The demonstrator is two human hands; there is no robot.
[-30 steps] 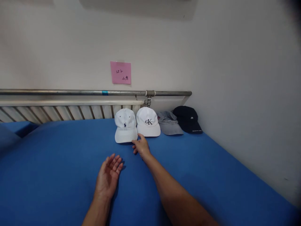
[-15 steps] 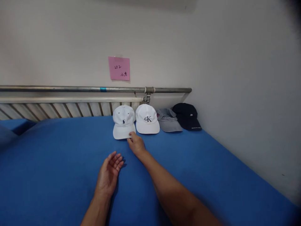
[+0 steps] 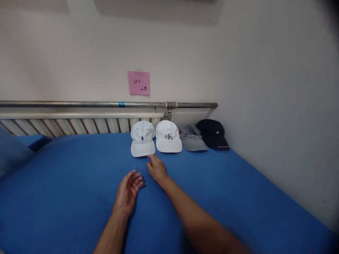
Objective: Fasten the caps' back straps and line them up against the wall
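Four caps would be several: a white cap with a small dark horse-rider emblem stands at the left of a row. Beside it is a white cap with black letters, then a grey cap and a black cap. Just below the front edge of the emblem cap's brim is my right hand, its thumb and forefinger slightly apart and holding nothing. My left hand rests lower on the blue sheet, palm turned inward, fingers loosely bent and empty.
The blue sheet covers the bed. Behind the caps run a white radiator and a metal pipe. A pink note is taped to the wall. Blue bedding lies at the left edge.
My right hand has let go of the emblem cap's brim and drawn back a little toward me. The left hand stays almost in place. The view has shifted slightly.
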